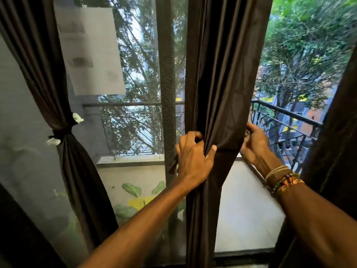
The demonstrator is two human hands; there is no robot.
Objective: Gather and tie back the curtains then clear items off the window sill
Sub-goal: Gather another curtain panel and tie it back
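Note:
A dark brown middle curtain (220,74) hangs in the centre of the window. My left hand (193,157) pinches its left folds at waist height, thumb pressed into the cloth. My right hand (255,146) grips the same curtain's right edge from behind, with bracelets on the wrist. On the left, another dark curtain (48,74) is bunched and bound by a tie (62,132) with white ends. A third dark curtain (336,151) hangs loose at the far right. No window sill items are visible.
A mesh screen and a dark vertical window frame (166,93) stand behind the curtains. Beyond them lie a balcony floor (247,209), a black metal railing (286,113), green potted leaves (133,190) and trees.

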